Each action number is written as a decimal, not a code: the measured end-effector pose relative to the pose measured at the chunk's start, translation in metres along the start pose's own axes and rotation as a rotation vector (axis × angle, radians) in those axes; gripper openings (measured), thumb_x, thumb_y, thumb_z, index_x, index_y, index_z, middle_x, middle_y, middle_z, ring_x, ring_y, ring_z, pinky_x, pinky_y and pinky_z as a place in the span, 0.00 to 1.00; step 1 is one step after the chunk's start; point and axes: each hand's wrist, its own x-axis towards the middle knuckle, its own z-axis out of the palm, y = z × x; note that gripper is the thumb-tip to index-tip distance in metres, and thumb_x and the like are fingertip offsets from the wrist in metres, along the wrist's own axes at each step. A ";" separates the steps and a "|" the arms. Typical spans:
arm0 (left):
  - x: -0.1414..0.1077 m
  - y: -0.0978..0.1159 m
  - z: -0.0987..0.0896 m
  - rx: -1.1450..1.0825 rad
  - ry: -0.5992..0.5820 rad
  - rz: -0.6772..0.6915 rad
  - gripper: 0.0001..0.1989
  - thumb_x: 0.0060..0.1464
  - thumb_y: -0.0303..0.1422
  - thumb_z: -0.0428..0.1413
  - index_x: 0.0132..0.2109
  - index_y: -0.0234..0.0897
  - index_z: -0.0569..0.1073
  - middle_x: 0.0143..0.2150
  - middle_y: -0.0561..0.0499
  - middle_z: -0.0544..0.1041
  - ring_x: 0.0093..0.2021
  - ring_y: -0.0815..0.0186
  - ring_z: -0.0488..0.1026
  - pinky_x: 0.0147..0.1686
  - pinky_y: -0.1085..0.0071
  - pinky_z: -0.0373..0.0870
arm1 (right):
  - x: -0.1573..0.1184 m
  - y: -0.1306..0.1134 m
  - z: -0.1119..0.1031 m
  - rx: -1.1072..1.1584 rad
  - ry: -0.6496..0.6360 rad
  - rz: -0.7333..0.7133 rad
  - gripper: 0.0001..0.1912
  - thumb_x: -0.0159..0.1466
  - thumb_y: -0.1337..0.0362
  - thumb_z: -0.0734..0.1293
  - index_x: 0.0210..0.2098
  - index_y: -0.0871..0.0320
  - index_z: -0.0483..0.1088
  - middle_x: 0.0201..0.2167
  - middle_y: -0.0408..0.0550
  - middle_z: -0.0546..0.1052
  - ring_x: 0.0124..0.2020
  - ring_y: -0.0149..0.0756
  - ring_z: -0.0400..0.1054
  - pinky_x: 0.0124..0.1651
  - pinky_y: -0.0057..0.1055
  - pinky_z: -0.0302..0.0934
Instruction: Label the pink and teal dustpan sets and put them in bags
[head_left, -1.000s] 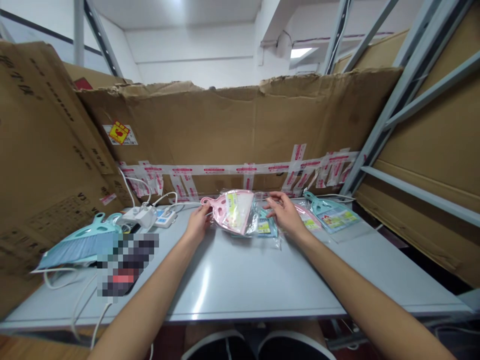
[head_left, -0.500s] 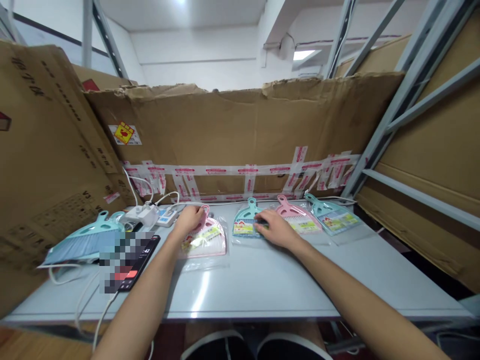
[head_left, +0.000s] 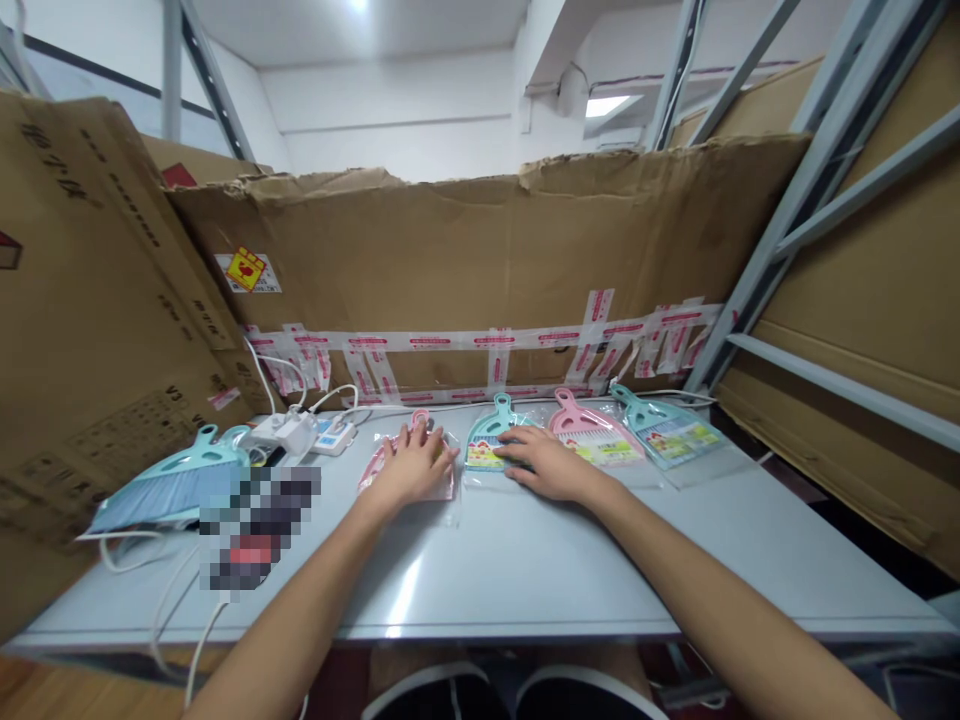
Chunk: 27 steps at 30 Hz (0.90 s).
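Under left hand [head_left: 411, 470], bagged pink dustpan [head_left: 442, 487]; right hand [head_left: 541, 466] touching teal dustpan [head_left: 484, 452].

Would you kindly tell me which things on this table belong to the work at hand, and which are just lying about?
Part of the work: left hand on a bagged pink dustpan; right hand on a bagged teal dustpan; bagged pink brush; bagged teal brush.

Lying about: unbagged teal brush; white power strip; white cable.

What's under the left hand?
A pink dustpan in a clear plastic bag, lying on the table, is under the left hand. Its handle tip and side edges show; the hand covers the middle.
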 end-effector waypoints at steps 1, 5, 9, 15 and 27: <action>-0.003 0.000 0.006 0.008 0.002 -0.016 0.24 0.60 0.51 0.69 0.60 0.48 0.83 0.80 0.33 0.66 0.83 0.25 0.48 0.75 0.23 0.28 | 0.000 0.001 -0.001 0.006 -0.005 -0.006 0.23 0.74 0.60 0.71 0.67 0.45 0.81 0.71 0.54 0.77 0.71 0.61 0.69 0.73 0.63 0.59; 0.005 0.002 0.023 0.099 0.013 -0.019 0.31 0.65 0.54 0.64 0.69 0.47 0.78 0.84 0.31 0.58 0.84 0.26 0.43 0.74 0.21 0.23 | -0.001 0.000 -0.006 0.028 -0.027 -0.013 0.21 0.73 0.58 0.73 0.64 0.46 0.83 0.70 0.53 0.78 0.71 0.62 0.70 0.74 0.62 0.60; 0.024 0.008 0.031 0.226 0.026 -0.026 0.35 0.71 0.55 0.56 0.76 0.43 0.71 0.85 0.30 0.53 0.85 0.27 0.40 0.74 0.21 0.24 | -0.001 -0.004 -0.009 0.043 -0.024 -0.026 0.21 0.70 0.55 0.76 0.62 0.48 0.84 0.68 0.53 0.80 0.70 0.61 0.71 0.73 0.59 0.62; 0.030 0.012 0.029 0.363 0.032 0.009 0.33 0.77 0.51 0.48 0.78 0.41 0.68 0.85 0.33 0.54 0.85 0.33 0.44 0.76 0.21 0.35 | 0.000 -0.007 -0.004 0.112 0.018 -0.059 0.20 0.73 0.52 0.74 0.61 0.50 0.84 0.61 0.54 0.84 0.63 0.55 0.75 0.68 0.52 0.67; 0.002 0.021 0.023 0.147 -0.246 0.489 0.33 0.76 0.53 0.52 0.78 0.44 0.69 0.82 0.39 0.63 0.83 0.41 0.56 0.81 0.35 0.47 | 0.002 0.026 0.020 -0.136 0.159 0.188 0.34 0.77 0.44 0.66 0.77 0.52 0.69 0.81 0.61 0.62 0.82 0.67 0.51 0.80 0.73 0.43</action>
